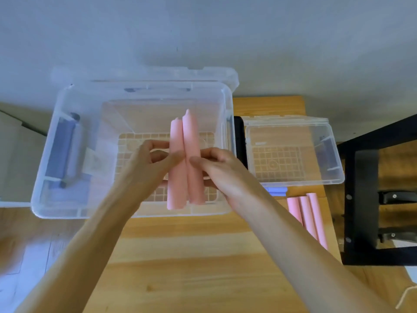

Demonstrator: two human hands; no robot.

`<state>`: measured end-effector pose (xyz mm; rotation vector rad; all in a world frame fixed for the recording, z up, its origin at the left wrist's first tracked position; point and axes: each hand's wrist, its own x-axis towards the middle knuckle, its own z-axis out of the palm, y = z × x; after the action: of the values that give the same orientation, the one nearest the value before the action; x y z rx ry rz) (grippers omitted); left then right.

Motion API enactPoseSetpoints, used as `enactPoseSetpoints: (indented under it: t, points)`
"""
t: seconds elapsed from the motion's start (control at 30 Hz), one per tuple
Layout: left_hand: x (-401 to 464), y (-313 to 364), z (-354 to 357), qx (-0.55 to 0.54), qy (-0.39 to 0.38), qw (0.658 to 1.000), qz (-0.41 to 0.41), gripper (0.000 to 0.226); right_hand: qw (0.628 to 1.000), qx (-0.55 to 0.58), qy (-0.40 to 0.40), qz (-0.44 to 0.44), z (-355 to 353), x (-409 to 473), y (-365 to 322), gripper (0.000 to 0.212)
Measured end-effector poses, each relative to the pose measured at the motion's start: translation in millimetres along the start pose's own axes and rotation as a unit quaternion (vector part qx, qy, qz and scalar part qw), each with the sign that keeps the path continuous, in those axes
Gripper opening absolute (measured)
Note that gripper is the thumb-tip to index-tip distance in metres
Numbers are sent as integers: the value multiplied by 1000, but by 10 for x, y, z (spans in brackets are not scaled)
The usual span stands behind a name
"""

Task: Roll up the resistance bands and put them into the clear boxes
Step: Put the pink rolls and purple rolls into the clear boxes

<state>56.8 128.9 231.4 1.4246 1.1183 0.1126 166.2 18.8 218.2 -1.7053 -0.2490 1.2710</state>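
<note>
Both hands met over the large clear plastic storage box (56, 132), which sat on the light wooden tabletop (191, 256). The left hand (149, 163) and the right hand (216, 168) each had fingers curled closed around the pair of pink rolled resistance bands (184, 159), pinching the two rolls side by side at their middle. The rolls pointed away from the person, hanging above the box's ribbed grid floor; whether they touched it could not be told.

A grey-blue latch handle (64, 150) was clipped on the box's left wall, and a clear lid (158, 74) leaned behind the box against the pale wall. Just to the right stood a smaller clear plastic box (334, 177) with its own hinged lid raised, its inside bare. Near its front edge lay a short blue rolled band (276, 191), and beside that three more pink rolled bands (309, 215), partly hidden by the right forearm. A black metal frame (361, 199) crowded the table's right edge.

The near half of the tabletop lay open between the forearms. No readable writing showed anywhere.
</note>
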Motion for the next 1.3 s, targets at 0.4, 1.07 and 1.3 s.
enactPoseSetpoints:
  t: [0.4, 1.07, 1.3]
  points:
    - [1045, -519, -123, 38, -63, 990, -121, 59, 975, -60, 160, 142, 443, 1031, 259, 34]
    - [1697, -842, -79, 242, -68, 967, -39, 23, 741, -642, 193, -30, 443, 1762, 533, 53]
    - [1751, -882, -170, 193, -63, 979, -35, 24, 688, -709, 154, -28, 487, 1898, 558, 49]
